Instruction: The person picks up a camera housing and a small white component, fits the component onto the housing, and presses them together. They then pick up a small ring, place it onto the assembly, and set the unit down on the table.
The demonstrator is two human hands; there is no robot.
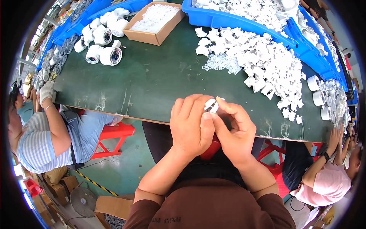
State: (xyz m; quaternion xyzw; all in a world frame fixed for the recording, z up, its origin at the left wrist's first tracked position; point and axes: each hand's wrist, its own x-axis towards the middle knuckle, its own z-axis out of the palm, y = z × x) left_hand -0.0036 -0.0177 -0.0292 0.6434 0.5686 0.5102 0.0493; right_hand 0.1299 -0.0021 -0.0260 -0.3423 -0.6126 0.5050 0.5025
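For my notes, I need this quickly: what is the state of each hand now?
Left hand: closed, holding a small white part.
Right hand: thumb and forefinger closed on the same part.

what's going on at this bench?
A person holds a small white plastic part between the left hand and right hand, by the near edge of the green table. A heap of loose white plastic pieces lies ahead to the right, with small clear pieces beside it. White cylindrical housings sit at the far left, next to an open cardboard box.
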